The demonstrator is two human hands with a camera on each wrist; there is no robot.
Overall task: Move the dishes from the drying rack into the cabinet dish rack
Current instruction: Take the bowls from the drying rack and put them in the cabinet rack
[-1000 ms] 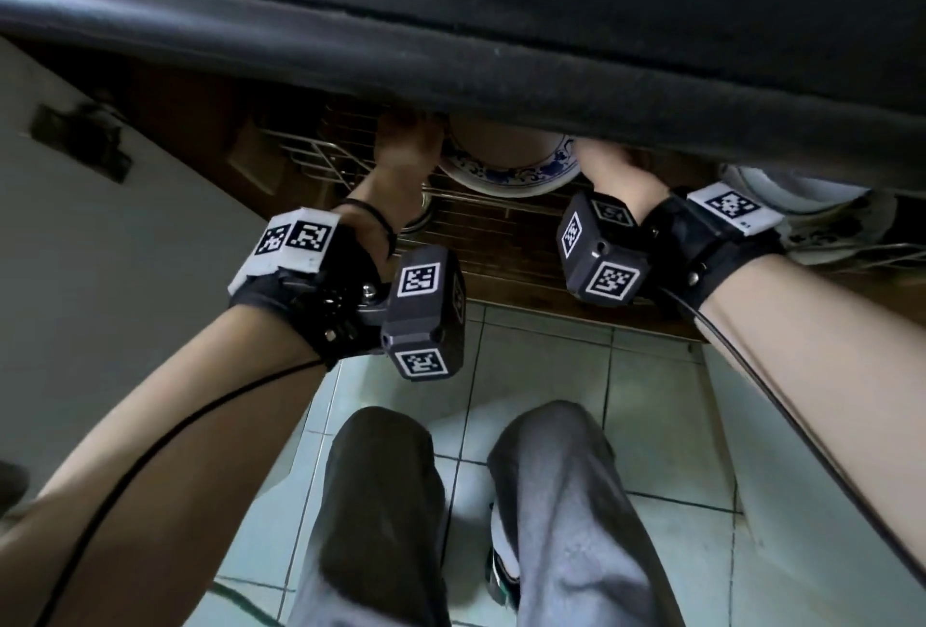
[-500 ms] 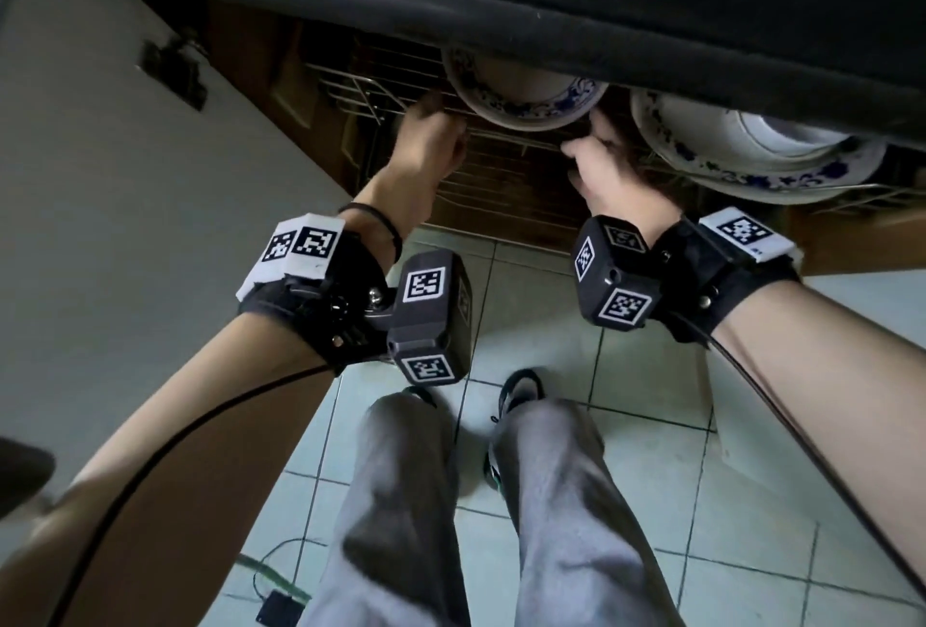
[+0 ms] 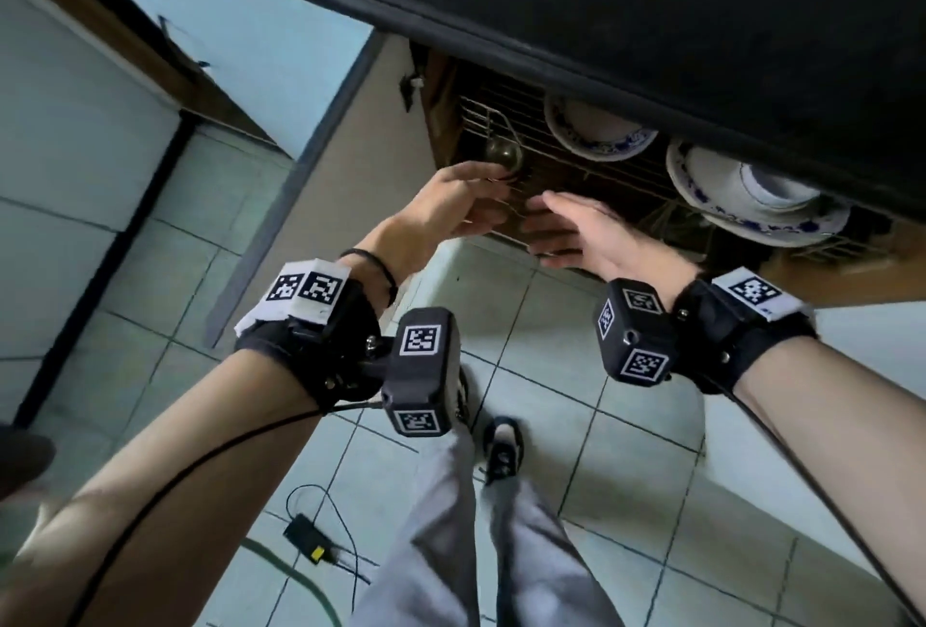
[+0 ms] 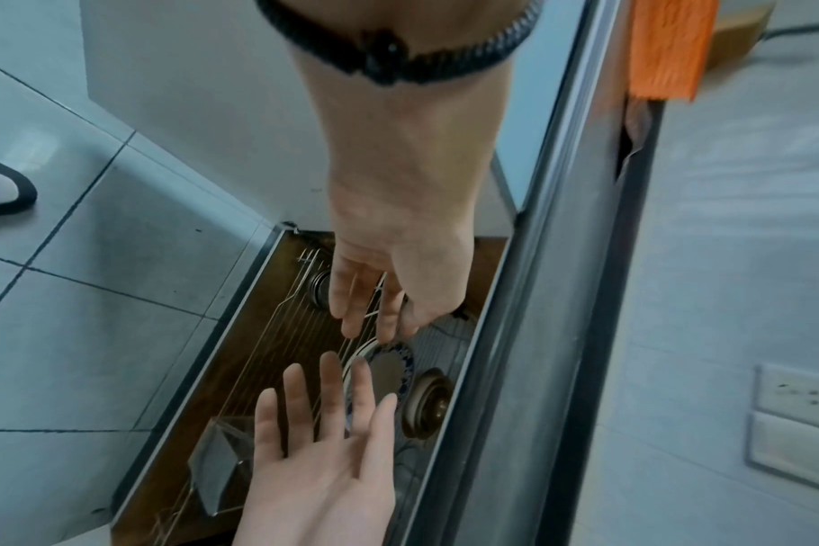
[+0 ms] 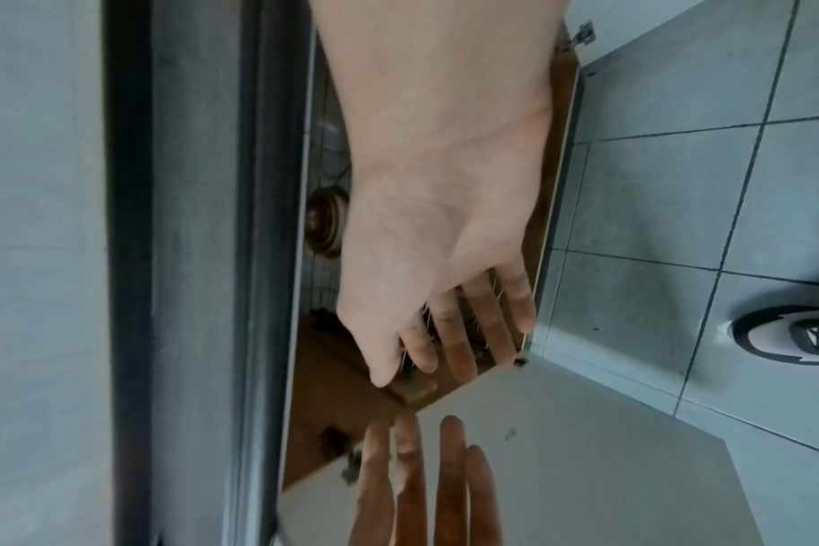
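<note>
- Cabinet door: swung open at far left of the opening, pale inner face showing, under the dark counter edge.
- Metal bowl: small, at the left end of the wire cabinet rack, just behind the left fingertips. Contact: cannot tell.
- Left hand: in front of the cabinet opening, fingers straight and loose, holding nothing. The left wrist view confirms it: fingers apart over the rack wires.
- Right hand: just beside the left, palm facing it, fingers spread, empty. The right wrist view agrees: flat open palm, nothing in it.
- Blue-and-white bowl: sits in the rack behind and above both hands, clear of both.
- Stacked plates: blue-and-white, with a smaller dish on top, at the right end of the same rack, well apart from the hands.
- Floor: pale tiles, person's grey trousers and one shoe below the hands; small black box with a cable lower left.
</note>
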